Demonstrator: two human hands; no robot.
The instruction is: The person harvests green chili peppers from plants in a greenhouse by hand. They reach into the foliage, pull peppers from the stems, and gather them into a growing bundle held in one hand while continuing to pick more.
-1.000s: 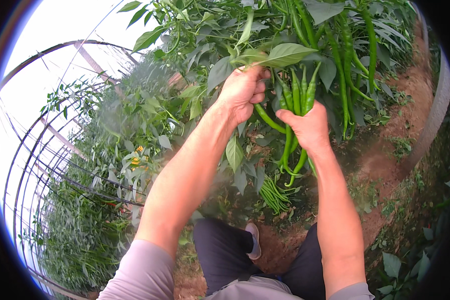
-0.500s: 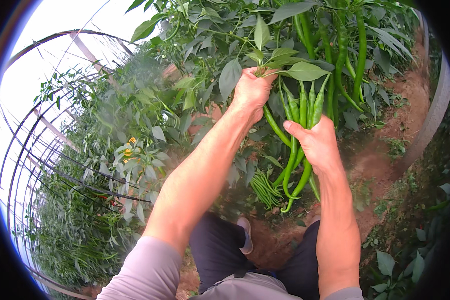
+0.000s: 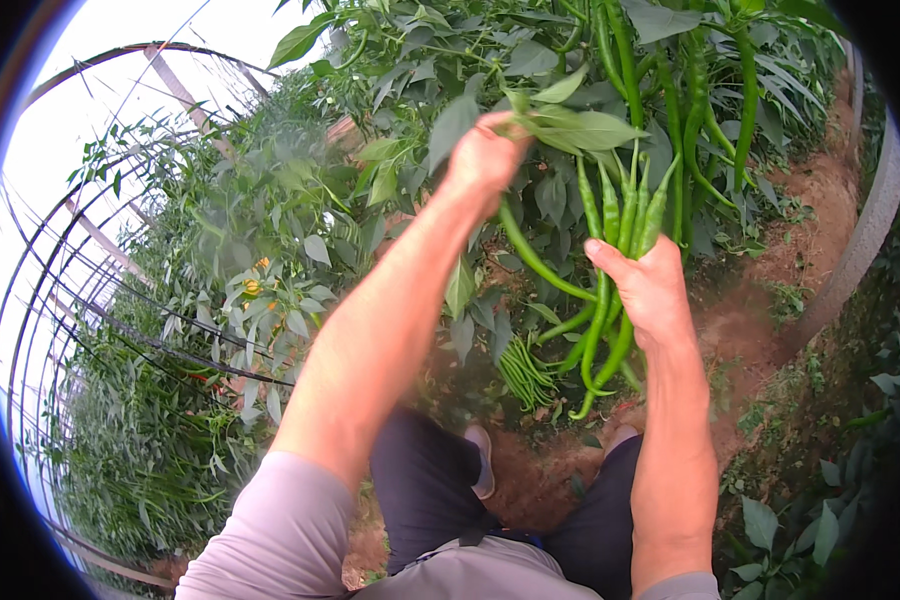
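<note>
My right hand [image 3: 648, 290] grips a bunch of long green chilli peppers [image 3: 610, 260], stems up, tips hanging toward the ground. Up among the leaves of the pepper plant [image 3: 560, 70], my left hand [image 3: 482, 160] is closed around a stem with a large leaf [image 3: 580, 125] and one curved pepper [image 3: 535, 260] hanging below it. More long green peppers [image 3: 745, 90] hang on the plant to the upper right of both hands.
A small pile of picked green peppers [image 3: 522, 372] lies on the brown soil [image 3: 760, 310] in front of my feet. Dense pepper plants [image 3: 230, 270] fill the left side. Curved metal greenhouse hoops [image 3: 40, 300] arch on the far left. A pale pipe [image 3: 860, 240] runs along the right edge.
Both hands have risen toward the plant. My left hand has reached higher into the leaves and my right hand has followed upward with the bunch.
</note>
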